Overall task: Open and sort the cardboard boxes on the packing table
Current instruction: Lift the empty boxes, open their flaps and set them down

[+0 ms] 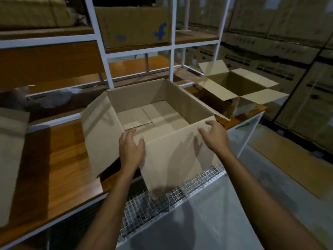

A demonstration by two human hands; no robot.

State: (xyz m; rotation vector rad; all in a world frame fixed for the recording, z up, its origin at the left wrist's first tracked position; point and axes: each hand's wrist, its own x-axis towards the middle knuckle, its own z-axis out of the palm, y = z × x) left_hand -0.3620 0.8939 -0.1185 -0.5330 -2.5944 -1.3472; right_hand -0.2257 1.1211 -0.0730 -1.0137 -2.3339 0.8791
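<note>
An open brown cardboard box (155,109) stands on the wooden packing table (59,159), its flaps folded outward and its inside bare. My left hand (132,148) rests on the near flap at its left corner, fingers relaxed. My right hand (215,135) hovers at the flap's right top edge with fingers spread and slightly bent; contact is unclear. The near flap (173,159) hangs down over the table's front edge. A second open box (239,85) sits farther right on the table.
A flat cardboard piece (10,150) lies at the far left. A white metal rack (100,42) holds a printed box (135,26) behind the table. Wire mesh (162,201) runs below the front edge. Stacked cartons (288,51) fill the right background.
</note>
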